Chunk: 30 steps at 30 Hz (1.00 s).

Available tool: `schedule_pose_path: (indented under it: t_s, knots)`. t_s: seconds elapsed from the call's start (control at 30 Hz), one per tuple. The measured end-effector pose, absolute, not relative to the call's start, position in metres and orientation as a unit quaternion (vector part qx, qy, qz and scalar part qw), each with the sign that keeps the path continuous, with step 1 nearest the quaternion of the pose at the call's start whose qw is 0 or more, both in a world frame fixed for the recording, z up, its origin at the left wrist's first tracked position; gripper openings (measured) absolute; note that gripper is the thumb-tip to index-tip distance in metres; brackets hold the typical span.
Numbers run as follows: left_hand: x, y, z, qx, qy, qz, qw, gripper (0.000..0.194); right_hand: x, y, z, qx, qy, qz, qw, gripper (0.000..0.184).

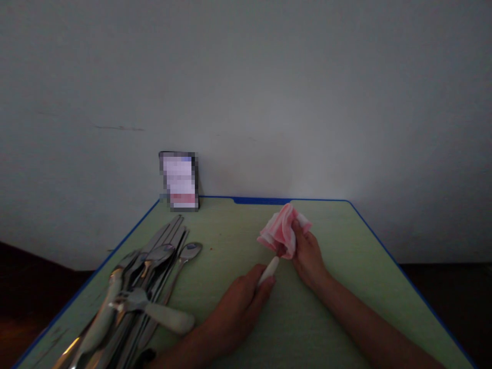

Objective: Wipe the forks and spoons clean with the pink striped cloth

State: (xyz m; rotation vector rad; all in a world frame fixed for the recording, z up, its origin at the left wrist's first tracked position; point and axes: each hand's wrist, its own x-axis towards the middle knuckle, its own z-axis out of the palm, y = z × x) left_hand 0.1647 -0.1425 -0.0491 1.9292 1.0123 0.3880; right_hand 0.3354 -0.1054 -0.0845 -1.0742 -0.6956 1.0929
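Left hand: the left hand (242, 302) lay low on the table (346, 266), its fingers curled and pinching the white handle (268, 270) of a utensil.
Right hand: the right hand (307, 253) was closed round a bunched pink-and-white cloth (282, 230), thumb and fingers pressing the folds together.
Utensil: its handle ran from the left fingertips up toward the cloth; the working end sat hidden inside the folds, so its kind could not be told.
Cloth: it was held just above the table, right of centre, wrapped over that hidden end.
Pile: a heap of cutlery (149, 277) lay at the table's left side, spoons and long steel pieces overlapping, with a white-handled fork (154, 310) lying across the near part.
Progress: judging by the layout, one piece was being wiped while the whole heap waited; no separate finished group showed, so the work looked early or the heap was mixed.
Backdrop: a small blurred card (179, 181) stood against the wall at the far edge.
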Motion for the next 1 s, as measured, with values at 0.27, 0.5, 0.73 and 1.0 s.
schedule_pose_path:
  t_s: [0.27, 0.5, 0.73, 1.0]
  knots:
    - [0.165, -0.141, -0.055, 0.661, 0.4, 0.253, 0.583, 0.033, 0.346, -0.099, -0.063, -0.285, -0.158, 0.627, 0.708, 0.025]
    - [0.164, -0.144, -0.054, 0.729, 0.406, 0.222, 0.504, 0.03, 0.343, -0.106, -0.076, -0.295, -0.275, 0.682, 0.611, 0.02]
    - [0.164, -0.145, -0.052, 0.782, 0.393, 0.178, 0.45, 0.036, 0.341, -0.113, -0.074, -0.389, -0.484, 0.599, 0.505, 0.024]
    - [0.163, -0.143, -0.046, 0.787, 0.395, 0.164, 0.444, 0.038, 0.336, -0.111, -0.082, -0.439, -0.386, 0.56, 0.587, 0.034]
